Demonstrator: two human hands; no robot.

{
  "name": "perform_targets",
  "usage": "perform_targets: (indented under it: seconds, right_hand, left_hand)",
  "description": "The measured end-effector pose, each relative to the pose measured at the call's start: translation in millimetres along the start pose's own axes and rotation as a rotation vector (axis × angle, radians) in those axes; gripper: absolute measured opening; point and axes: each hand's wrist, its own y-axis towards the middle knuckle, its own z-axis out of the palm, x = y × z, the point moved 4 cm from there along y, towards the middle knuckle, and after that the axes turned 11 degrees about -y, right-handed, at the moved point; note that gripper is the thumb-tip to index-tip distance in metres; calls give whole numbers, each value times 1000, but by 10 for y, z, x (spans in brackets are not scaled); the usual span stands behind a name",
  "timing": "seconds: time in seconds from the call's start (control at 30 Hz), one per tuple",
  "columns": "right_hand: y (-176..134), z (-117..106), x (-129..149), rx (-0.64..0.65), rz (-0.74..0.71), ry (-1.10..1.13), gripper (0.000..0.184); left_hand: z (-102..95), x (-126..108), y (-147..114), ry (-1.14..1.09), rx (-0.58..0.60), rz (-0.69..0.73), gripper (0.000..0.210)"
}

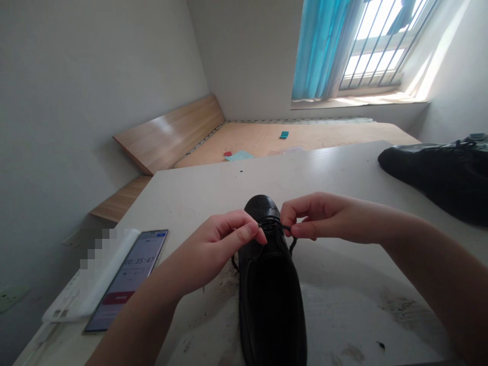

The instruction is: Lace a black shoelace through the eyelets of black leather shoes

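A black leather shoe stands on the white table with its toe pointing away from me. Black shoelace runs across its upper, and loose ends hang at both sides. My left hand pinches the lace between thumb and forefinger at the left of the lacing. On the right of it, my right hand grips the lace in a pinch as well, with a loop hanging below the fingers. Part of the lacing is hidden behind my left fingertips.
Another black shoe rests at the table's right. At the left lie a phone with a running timer and a white power strip. Beyond the white table stands a bed under a barred window.
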Motion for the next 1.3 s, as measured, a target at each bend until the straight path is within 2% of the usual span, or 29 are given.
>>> perform_targets:
  seconds: [0.1,0.2,0.33,0.5,0.67,0.9,1.17,1.3]
  right_hand:
    - [32,34,0,-82,24,117,22]
    - [60,83,-32,-164,75,215,21]
    - [85,122,-53,-279,126,285,20]
    - [113,161,-20,-393,92,298,24]
    - [137,220,2,-477,66,152,21]
    - [133,235,28,-602,74,-192,18]
    - [64,287,128,-713,-76,-544,22]
    - [56,313,134,-707,-124,-590,18]
  left_hand:
    - [-4,38,25,-166,-49,-1,23]
    - [-12,117,36,-268,-132,-79,21]
    - [10,151,56,-284,-231,-105,19]
    - [65,144,95,-307,-331,-68,16]
    - [85,190,127,-386,-361,-62,19]
    - [77,201,136,-405,-395,-46,21]
    - [71,247,114,-379,-468,31,19]
    - [94,254,134,-431,-460,42,22]
